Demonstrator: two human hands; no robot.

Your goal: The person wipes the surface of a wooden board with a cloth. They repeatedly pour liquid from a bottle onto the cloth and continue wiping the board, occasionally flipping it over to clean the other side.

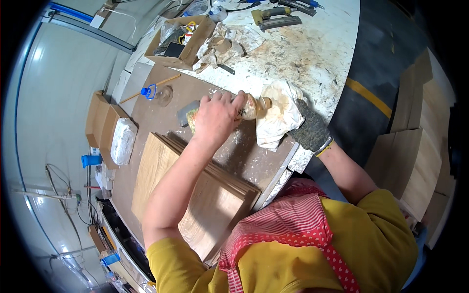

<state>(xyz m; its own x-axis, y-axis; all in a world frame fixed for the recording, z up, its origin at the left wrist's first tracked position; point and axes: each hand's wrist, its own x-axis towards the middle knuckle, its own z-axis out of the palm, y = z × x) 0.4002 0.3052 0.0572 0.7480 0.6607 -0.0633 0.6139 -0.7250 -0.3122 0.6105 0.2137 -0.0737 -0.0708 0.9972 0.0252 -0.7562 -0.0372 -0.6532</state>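
Observation:
My bare left hand [215, 115] is wrapped round a plastic bottle [251, 107] with a printed label, tipped on its side so that its neck points right at a white rag [276, 115]. The bottle's mouth is at the stained cloth, apparently touching it. In a dark grey knit glove, my right hand [310, 128] grips the rag's right side, holding it up by the table's front edge. Below my left forearm lies a stack of wooden boards [215, 200]. Just left of the bottle, a grey block [187, 113] rests on the brown work surface [161, 115].
A cardboard box [188, 44] of odds and ends stands at the back beside crumpled rags [222, 46]. A nail gun [273, 19] lies farther right. A clear jug with a blue handle [163, 95] and a thin stick [151, 88] sit left. Cardboard sheets [415, 141] lean at the right.

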